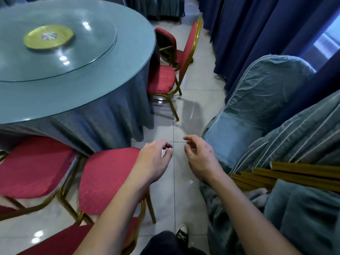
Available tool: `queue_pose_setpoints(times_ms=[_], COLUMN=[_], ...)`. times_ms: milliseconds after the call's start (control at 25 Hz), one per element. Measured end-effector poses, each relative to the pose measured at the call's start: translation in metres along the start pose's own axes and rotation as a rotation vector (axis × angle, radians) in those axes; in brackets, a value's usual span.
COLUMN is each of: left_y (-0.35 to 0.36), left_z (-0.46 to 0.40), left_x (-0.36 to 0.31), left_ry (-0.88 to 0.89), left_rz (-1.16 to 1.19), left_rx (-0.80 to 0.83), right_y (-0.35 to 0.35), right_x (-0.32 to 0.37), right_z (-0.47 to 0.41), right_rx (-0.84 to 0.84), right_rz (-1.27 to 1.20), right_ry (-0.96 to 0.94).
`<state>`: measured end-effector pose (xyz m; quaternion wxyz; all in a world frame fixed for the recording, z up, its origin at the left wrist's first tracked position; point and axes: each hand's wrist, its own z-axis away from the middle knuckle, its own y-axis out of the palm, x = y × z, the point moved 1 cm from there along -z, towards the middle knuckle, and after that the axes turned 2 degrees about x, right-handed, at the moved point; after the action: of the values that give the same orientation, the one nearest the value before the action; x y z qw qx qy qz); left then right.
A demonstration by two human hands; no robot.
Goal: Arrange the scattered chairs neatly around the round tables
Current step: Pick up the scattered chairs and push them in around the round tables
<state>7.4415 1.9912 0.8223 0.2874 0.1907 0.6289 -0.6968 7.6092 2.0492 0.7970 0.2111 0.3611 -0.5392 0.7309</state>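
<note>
A round table (128, 57) with a blue-grey cloth and a glass turntable (103, 34) fills the upper left. Two red chairs with gold frames (161, 80) (165, 39) stand at its right side. Two more red seats (106, 177) (33, 166) sit at its near edge, partly under the cloth. The red back of the nearer chair (60, 242) shows at the bottom. My left hand (154, 161) hovers over the floor beside the nearer seat, fingers loosely curled and holding nothing. My right hand (200, 157) hangs the same way, just left of a covered chair.
Chairs in blue-grey covers (257, 100) are stacked along the right, gold legs (294, 173) sticking out. Dark blue curtains (257, 34) hang behind them. A narrow tiled aisle (195, 100) runs between table and stack. My foot (182, 234) is at the bottom.
</note>
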Motion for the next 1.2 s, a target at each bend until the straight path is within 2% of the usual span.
queue_pose_setpoints(times_ms=[360, 520, 720, 880, 1200], left_y=[-0.016, -0.028, -0.06, -0.078, -0.067], left_z=[-0.153, -0.237, -0.372, -0.464, -0.625], left_x=[-0.052, -0.057, -0.054, -0.064, -0.103], left_ry=[0.051, 0.08, 0.177, 0.265, 0.335], left_rz=[-0.019, 0.012, -0.013, -0.019, 0.005], left_rx=[0.003, 0.044, 0.116, 0.11, 0.125], right_y=[-0.081, -0.099, -0.126, -0.154, -0.222], right_x=[-0.012, -0.018, -0.005, 0.001, -0.038], right_z=[-0.142, -0.212, -0.329, -0.398, -0.532], right_rx=[-0.171, -0.214, -0.271, -0.332, -0.447], right_rz=[-0.017, 0.103, 0.081, 0.095, 0.031], right_ry=[-0.043, -0.016, 0.072, 0.106, 0.192])
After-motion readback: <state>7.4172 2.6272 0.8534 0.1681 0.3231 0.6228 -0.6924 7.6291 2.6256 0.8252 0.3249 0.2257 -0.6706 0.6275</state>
